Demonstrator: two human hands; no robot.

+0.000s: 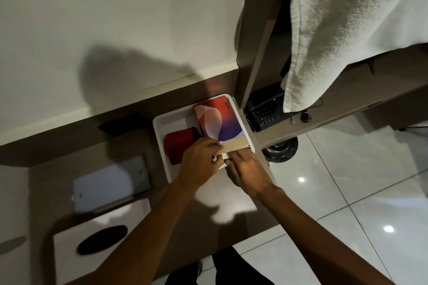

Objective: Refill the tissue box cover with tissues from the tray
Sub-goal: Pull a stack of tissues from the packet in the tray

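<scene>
A white tray [159, 122] sits on the brown desk near the wall. In it lies a red, white and purple tissue box [217, 120] with its beige end flap [235, 146] folded out toward me. My left hand [199, 164] pinches that flap's near edge. Beside it, my right hand [247, 169] has its fingers at the box's opened end, where white tissue shows. The white tissue box cover [92, 243] with a dark oval slot stands at the desk's near left, away from both hands.
A red folded cloth [181, 146] lies in the tray's left half. A grey flat panel [111, 183] rests on the desk left of the tray. A black telephone [264, 111] sits on the shelf to the right, under a hanging white towel [342, 30]. Glossy floor tiles lie beyond the desk edge.
</scene>
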